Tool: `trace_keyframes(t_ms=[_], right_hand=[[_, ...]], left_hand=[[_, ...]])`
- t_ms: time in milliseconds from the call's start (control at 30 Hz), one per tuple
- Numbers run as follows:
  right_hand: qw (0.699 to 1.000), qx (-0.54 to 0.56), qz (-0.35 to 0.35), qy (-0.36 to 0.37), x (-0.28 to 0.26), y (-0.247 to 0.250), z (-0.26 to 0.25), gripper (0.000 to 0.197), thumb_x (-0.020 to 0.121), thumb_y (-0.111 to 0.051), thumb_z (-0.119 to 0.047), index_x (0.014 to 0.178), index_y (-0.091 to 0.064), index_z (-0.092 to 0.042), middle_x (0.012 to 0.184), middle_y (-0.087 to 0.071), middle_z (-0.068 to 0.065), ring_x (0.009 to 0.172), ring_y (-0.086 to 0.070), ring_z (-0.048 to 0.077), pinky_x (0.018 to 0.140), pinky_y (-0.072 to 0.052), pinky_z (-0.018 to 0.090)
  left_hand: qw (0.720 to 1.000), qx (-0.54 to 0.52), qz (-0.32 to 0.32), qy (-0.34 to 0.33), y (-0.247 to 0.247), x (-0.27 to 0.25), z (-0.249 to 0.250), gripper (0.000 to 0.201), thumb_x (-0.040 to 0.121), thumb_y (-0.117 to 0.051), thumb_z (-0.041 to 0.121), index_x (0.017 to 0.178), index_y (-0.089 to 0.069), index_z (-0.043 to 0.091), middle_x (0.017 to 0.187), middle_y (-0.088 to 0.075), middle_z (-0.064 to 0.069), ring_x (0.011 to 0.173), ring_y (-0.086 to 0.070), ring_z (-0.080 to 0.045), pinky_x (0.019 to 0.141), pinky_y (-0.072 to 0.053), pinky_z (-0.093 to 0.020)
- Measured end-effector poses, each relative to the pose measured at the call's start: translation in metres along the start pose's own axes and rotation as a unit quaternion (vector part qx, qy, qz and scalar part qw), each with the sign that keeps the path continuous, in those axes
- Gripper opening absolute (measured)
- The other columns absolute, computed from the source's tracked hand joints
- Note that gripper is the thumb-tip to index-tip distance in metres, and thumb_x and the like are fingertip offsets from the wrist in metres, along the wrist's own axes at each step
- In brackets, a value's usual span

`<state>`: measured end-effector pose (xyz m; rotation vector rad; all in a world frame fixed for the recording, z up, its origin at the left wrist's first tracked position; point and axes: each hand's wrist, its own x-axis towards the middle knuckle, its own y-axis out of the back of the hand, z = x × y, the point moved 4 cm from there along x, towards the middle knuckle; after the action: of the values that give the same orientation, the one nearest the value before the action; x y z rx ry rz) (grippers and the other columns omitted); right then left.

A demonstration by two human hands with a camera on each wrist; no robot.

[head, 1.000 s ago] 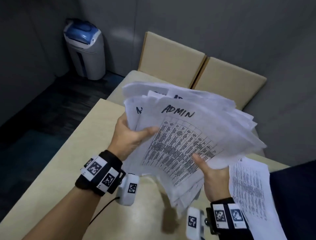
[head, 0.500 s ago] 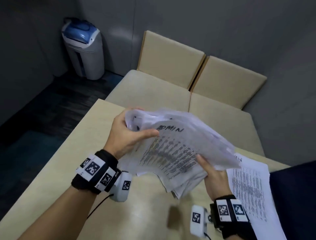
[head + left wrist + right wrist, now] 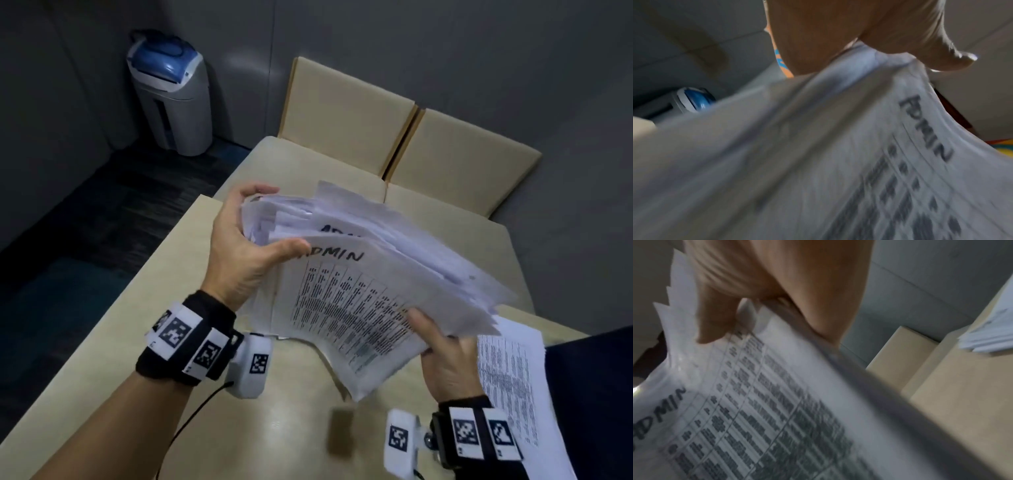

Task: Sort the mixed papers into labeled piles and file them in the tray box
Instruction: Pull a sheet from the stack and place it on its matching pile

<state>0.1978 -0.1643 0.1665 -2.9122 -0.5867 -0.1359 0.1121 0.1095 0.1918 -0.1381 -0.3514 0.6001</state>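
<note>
A stack of papers [image 3: 370,274], its top sheet hand-lettered "ADMIN" above a printed table, is held in the air over a pale wooden table [image 3: 102,342] by both of a person's hands. The left hand [image 3: 239,253] grips the stack's upper left corner, thumb pressed across the top sheet and fingers curled behind the fanned edges. The right hand [image 3: 445,356] pinches the lower edge, thumb on top and fingers underneath. A second pile of printed sheets [image 3: 510,383] lies flat on the table just beside the right hand. Beyond the table stand a beige cushioned bench [image 3: 342,109] and a grey bin with a blue lid [image 3: 171,99].
</note>
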Motion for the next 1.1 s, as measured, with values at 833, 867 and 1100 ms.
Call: trace_keyframes(t_ms=[833,867,1100], right_hand=[[0.997,-0.055,0.059,-0.011,0.013,0.015,0.024,0.038,0.081,-0.077,-0.018,0.115,-0.066,-0.008,0.118,-0.065,0.021,0.114,-0.061,0.033,0.101,-0.047,0.053],[0.997,-0.044,0.060,-0.011,0.014,0.014,0.024,0.038,0.080,-0.078,-0.021,0.114,-0.067,-0.008,0.118,-0.063,0.024,0.114,-0.060,0.038,0.101,-0.046,0.056],[0.999,0.005,0.034,0.026,0.015,-0.025,-0.007,0.025,0.080,-0.067,-0.002,0.096,-0.074,-0.020,0.097,-0.073,0.011,0.096,-0.069,0.029,0.090,-0.056,0.042]], left_hand=[[0.955,0.188,-0.165,0.158,0.026,-0.026,-0.079,0.111,0.050,-0.086,0.067,0.142,-0.037,0.028,0.144,-0.049,0.013,0.136,-0.041,0.000,0.115,-0.034,-0.039],[0.946,0.242,-0.155,0.150,0.026,-0.024,-0.079,0.118,0.046,-0.089,0.063,0.145,-0.033,0.030,0.147,-0.043,0.016,0.138,-0.035,0.003,0.116,-0.032,-0.037],[0.982,0.083,-0.063,0.158,-0.004,-0.008,-0.060,0.081,0.052,-0.097,0.024,0.123,-0.059,0.013,0.110,-0.072,0.002,0.103,-0.069,-0.012,0.082,-0.059,-0.032]])
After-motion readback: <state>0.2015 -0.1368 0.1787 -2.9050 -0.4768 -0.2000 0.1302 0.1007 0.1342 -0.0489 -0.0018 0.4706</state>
